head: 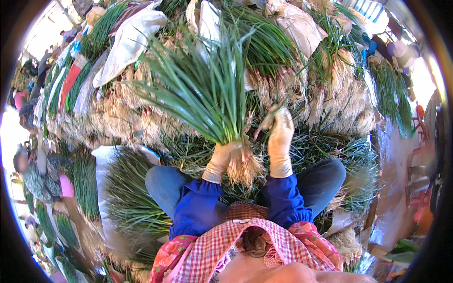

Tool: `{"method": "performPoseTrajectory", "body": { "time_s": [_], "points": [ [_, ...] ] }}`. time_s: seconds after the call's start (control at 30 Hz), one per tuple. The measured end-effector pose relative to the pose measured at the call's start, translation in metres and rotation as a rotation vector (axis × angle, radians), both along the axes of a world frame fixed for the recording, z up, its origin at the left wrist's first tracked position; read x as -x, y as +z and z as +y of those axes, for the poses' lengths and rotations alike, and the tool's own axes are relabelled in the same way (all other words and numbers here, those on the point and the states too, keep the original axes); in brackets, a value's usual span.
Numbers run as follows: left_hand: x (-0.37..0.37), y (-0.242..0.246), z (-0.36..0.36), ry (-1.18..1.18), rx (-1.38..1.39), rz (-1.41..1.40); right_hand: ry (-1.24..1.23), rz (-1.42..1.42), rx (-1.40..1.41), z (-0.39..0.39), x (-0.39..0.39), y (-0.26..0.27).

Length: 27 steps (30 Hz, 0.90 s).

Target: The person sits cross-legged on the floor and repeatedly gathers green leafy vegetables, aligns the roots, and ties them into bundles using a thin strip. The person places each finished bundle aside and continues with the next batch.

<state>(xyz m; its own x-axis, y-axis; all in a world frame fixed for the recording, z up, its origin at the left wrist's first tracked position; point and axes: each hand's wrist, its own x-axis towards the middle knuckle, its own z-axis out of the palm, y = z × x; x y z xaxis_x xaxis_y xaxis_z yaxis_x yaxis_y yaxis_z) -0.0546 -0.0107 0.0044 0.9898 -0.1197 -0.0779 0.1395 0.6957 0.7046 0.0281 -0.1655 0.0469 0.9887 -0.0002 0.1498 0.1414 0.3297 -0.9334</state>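
Note:
My left hand [223, 155], in a tan rubber glove, grips a thick bunch of green onions [216, 95] just above the roots. The green leaves fan out away from me, while the pinkish bulbs and stringy pale roots [244, 169] hang toward my lap. To the right of the bunch, my gloved right hand [281, 138] is raised and apart from it. Between its fingers is a thin, limp onion strand [263, 125], blurred in part. Loose trimmed leaves [318, 148] lie beneath and around both hands.
Large heaps of green onions with roots facing me [343, 92] rise ahead, partly covered by white sacks [132, 42]. Another leafy bundle [132, 191] lies by my left knee on a white sheet [102, 184]. A wet floor [393, 159] runs along the right. Other people sit at far left.

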Motion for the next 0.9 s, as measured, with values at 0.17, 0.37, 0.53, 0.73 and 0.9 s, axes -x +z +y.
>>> {"method": "performPoseTrajectory", "body": {
  "time_s": [0.17, 0.37, 0.53, 0.73, 0.9],
  "points": [
    [-0.002, 0.009, -0.024, 0.281, -1.406, -0.107, 0.611, 0.151, 0.277, -0.029, 0.020, -0.055],
    [0.000, 0.004, -0.082, 0.391, -1.939, 0.039, 0.597, 0.256, -0.083, -0.038, 0.056, -0.101],
    [-0.009, 0.043, -0.071, 0.405, -1.606, -0.101, 0.615, 0.138, 0.084, -0.054, 0.033, -0.034],
    [-0.004, 0.048, -0.024, 0.087, -0.121, -0.112, 0.303, -0.254, 0.683, -0.025, 0.044, -0.001],
    [0.033, 0.030, -0.036, 0.079, 0.530, -0.088, 0.448, 0.220, 0.429, -0.011, 0.074, -0.020]
  ]
}}
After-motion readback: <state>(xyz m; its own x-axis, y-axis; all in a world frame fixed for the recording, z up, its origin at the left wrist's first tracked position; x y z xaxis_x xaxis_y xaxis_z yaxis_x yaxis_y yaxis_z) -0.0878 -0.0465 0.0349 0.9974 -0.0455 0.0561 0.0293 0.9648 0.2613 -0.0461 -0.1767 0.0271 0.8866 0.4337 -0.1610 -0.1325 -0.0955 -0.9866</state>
